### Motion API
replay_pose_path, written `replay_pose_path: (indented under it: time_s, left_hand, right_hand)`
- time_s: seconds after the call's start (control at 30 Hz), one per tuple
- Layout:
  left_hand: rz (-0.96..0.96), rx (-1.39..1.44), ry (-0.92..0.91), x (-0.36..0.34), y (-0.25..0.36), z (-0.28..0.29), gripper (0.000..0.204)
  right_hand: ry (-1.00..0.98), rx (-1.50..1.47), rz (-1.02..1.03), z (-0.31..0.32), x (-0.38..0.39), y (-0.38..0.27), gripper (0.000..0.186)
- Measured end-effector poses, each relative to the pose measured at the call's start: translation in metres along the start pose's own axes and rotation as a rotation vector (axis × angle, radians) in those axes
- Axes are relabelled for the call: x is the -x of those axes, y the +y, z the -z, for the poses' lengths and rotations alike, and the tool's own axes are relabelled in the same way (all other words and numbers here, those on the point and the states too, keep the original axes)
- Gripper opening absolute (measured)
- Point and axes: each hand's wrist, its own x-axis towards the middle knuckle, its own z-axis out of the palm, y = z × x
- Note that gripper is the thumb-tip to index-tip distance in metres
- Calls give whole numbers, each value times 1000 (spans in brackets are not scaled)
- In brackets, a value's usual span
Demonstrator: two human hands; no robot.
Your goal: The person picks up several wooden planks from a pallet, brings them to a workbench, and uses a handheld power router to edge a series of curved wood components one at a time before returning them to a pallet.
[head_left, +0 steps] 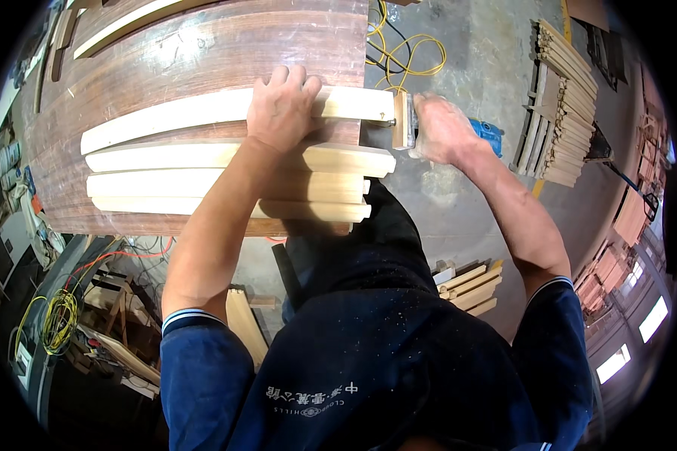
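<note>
My left hand (280,109) is closed over a long, slightly curved pale wooden piece (173,116), its fingers over the far edge. The piece lies on a brown tabletop (278,45), and its right end juts past the table's right edge. At that end, my right hand (441,129) grips a blue power sander (487,137). The sander's flat, upright pad (401,120) is against or very close to the end of the wood; contact is hard to tell. Several similar wooden pieces (158,158) lie side by side nearer to me.
More wooden strips (135,26) rest at the table's far left. Yellow and black cables (421,56) coil on the floor beyond the right edge. Stacked wooden pieces (572,105) stand to the right, with another small stack (470,289) near my right side. A coiled yellow cable (60,323) hangs at lower left.
</note>
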Motion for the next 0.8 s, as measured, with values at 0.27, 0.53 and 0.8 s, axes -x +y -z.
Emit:
replay_pose_path:
  time_s: [0.27,0.53,0.8]
  left_hand:
    - [-15,-31,-23,-2,-1,0,58]
    - [10,-51,-51,-2,-1,-1,52]
    - [13,-30,-37,-2,-1,-1,54]
  right_hand:
    - [68,-60,71,-2,-10,12,58]
    - [11,-108,49,23,-19,6,57]
    - [-12,-138,66,23,-36,17,57]
